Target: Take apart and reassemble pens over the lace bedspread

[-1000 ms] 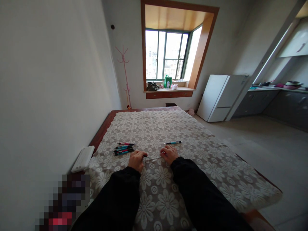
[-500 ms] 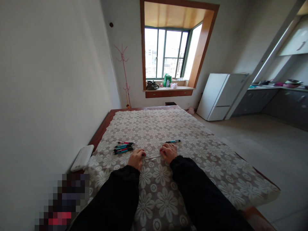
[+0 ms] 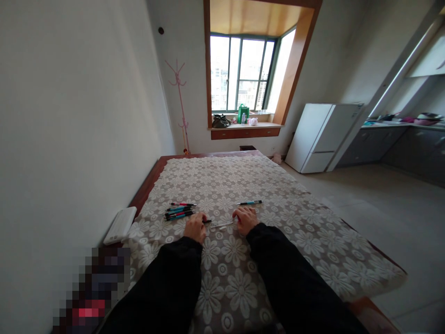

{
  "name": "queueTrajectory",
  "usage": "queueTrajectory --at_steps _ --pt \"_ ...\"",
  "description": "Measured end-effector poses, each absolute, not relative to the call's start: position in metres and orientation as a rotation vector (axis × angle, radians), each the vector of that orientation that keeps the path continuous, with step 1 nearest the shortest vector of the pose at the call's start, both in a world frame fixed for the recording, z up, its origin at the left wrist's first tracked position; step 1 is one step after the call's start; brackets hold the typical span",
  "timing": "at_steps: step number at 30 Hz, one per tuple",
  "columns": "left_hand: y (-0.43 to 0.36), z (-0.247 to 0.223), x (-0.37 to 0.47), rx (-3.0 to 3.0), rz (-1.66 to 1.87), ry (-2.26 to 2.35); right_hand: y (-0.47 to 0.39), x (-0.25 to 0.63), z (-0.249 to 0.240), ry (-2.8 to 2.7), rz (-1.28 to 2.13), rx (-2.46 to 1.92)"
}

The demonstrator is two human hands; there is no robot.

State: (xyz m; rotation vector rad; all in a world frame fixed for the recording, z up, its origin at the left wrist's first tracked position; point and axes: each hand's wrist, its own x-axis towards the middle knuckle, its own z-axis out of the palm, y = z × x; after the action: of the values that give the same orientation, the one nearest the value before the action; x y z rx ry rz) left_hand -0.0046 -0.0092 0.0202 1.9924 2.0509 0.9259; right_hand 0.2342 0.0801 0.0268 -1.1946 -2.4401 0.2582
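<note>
My left hand (image 3: pixel 195 228) rests low over the flowered tablecloth, its fingers closed on a short black pen part (image 3: pixel 207 221) that pokes out to the right. Opposite it, my right hand (image 3: pixel 246 220) has its fingertips pinched at the right end of a thin white rod (image 3: pixel 222 225), which looks like a pen refill. The rod lies almost flat between both hands, its left end close to my left fingers. Just beyond my left hand lies a group of blue, red and black pens (image 3: pixel 179 213). A single blue and black pen (image 3: pixel 249 202) is above my right hand.
The patterned tablecloth (image 3: pixel 239 287) covers a table set along the left wall. A white box-like device (image 3: pixel 120 226) sits at the table's left edge. Farther off are a pink coat stand (image 3: pixel 180 99), a window sill with bags, and a white fridge (image 3: pixel 321 134).
The black pen part now shows at my left fingertips. My left hand has drawn slightly away from the white rod's left end. The view has tilted slightly; the pens lie as before.
</note>
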Motion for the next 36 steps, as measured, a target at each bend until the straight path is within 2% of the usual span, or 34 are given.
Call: queueTrajectory --at_steps 13,36 --pt "-0.006 0.018 -0.004 2.071 0.950 1.861 0.075 0.229 0.027 -2.531 0.383 -0.949" --pt "-0.012 0.026 0.005 2.155 0.849 1.811 0.074 0.226 0.021 -2.531 0.397 -0.739"
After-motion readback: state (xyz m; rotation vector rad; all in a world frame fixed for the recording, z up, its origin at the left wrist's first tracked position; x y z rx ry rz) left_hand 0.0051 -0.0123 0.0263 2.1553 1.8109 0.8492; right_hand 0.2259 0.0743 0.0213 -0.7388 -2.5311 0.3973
